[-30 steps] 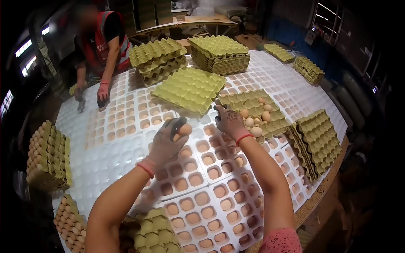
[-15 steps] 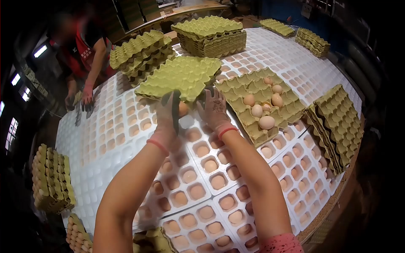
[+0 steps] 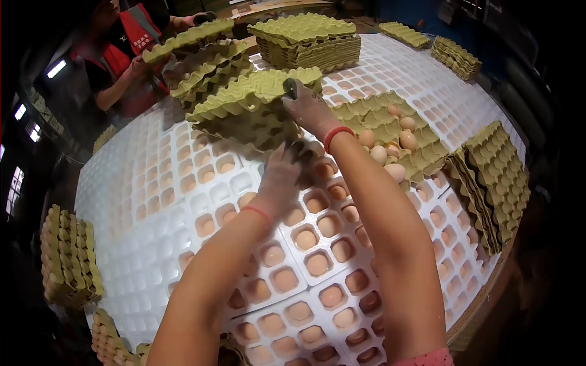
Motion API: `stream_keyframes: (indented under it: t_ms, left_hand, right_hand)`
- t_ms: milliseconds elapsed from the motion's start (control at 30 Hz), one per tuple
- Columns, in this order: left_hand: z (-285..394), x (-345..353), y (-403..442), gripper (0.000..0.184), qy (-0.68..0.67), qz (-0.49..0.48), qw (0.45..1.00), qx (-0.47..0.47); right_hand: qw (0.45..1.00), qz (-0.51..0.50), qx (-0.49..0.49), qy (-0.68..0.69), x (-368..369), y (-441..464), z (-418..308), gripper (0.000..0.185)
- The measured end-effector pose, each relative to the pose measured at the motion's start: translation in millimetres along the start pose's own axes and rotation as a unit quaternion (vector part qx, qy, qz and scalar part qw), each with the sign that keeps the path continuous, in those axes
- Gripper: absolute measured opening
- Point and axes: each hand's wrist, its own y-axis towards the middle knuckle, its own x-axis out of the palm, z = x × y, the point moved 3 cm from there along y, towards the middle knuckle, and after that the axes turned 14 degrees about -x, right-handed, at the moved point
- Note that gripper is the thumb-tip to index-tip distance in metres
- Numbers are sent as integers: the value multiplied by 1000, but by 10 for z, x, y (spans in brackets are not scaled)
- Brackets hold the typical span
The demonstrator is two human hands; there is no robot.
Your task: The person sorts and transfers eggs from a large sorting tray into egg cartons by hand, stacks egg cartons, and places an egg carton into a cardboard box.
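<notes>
My right hand (image 3: 310, 111), in a glove with dark fingers, grips the near right corner of a yellow-green pulp egg tray (image 3: 250, 90), which is raised and tilted. Beneath it is a second, shadowed egg tray (image 3: 247, 129). My left hand (image 3: 284, 175), also gloved, is near that lower tray's near edge; motion blurs its fingers, so what they hold is unclear. Under both arms, white plastic trays (image 3: 303, 256) carry eggs (image 3: 306, 239) in square pockets. Right of my right wrist, another pulp tray (image 3: 427, 146) holds several loose eggs (image 3: 408, 140), one apparently cracked.
A tall stack of pulp trays (image 3: 323, 52) stands at the back, with a smaller stack (image 3: 207, 67) left of it. Leaning trays (image 3: 494, 183) stand at the right edge, more trays (image 3: 70, 256) at the left. Across the table, a person in a red vest (image 3: 137, 30) holds a tray (image 3: 189, 39).
My right hand has lifted the near side of the egg tray, exposing the one beneath. My left hand has moved right and toward me. The other person has raised a tray off the left stack.
</notes>
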Motion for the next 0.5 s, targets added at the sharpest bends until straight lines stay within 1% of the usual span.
stream_keyframes:
  t_ms: [33, 67, 100, 133, 167, 200, 233, 267, 300, 333, 367, 400, 433, 467, 500]
  left_hand:
    - [21, 47, -6, 59, 124, -34, 989, 77]
    - [6, 52, 20, 59, 123, -31, 989, 71]
    - [25, 21, 60, 62, 160, -72, 984, 38]
    - [1, 3, 63, 65, 196, -113, 974, 5]
    - [-80, 25, 32, 62, 214, -94, 972, 22]
    - [-134, -59, -10, 62, 213, -88, 973, 12]
    - [-143, -134, -47, 63, 154, -102, 982, 29]
    - [-155, -236, -84, 65, 95, -117, 987, 47]
    - [-135, -435, -109, 58, 98, -119, 985, 81]
    - [-151, -619, -168, 52, 26, -113, 988, 105]
    - [-250, -748, -232, 51, 32, -96, 988, 114]
    - [-350, -900, -310, 49, 40, -79, 989, 120]
    - [-316, -1210, -430, 50, 38, -72, 993, 84]
    - [-343, -1481, -575, 51, -14, -55, 997, 50]
    - [-399, -1724, -756, 52, -44, -55, 997, 11]
  right_hand:
    - [998, -49, 26, -14, -8, -45, 0, 61]
    - [993, -98, 51, -29, -16, -93, -10, 61]
    - [985, -154, 51, -56, -6, -162, -36, 59]
    - [988, -122, 59, -71, 36, -245, -24, 57]
    - [990, -90, 64, -87, 85, -362, -27, 54]
    - [989, 59, -26, -135, 31, -597, -110, 50]
    - [991, 106, -37, -71, 36, -779, -123, 48]
    - [991, 104, -42, -70, 65, -934, -89, 48]
    - [991, 60, -94, -75, 132, -1088, -54, 48]
    - [986, 15, -145, -79, 218, -1243, -27, 49]
    - [970, -55, -172, -161, 350, -1412, -8, 52]
    - [942, -124, -200, -240, 484, -1515, 10, 54]
    - [954, -145, -171, -197, 553, -1508, 56, 58]
    - [954, -151, -147, -215, 628, -1508, 130, 56]
    - [965, -128, -127, -190, 580, -1486, 40, 54]
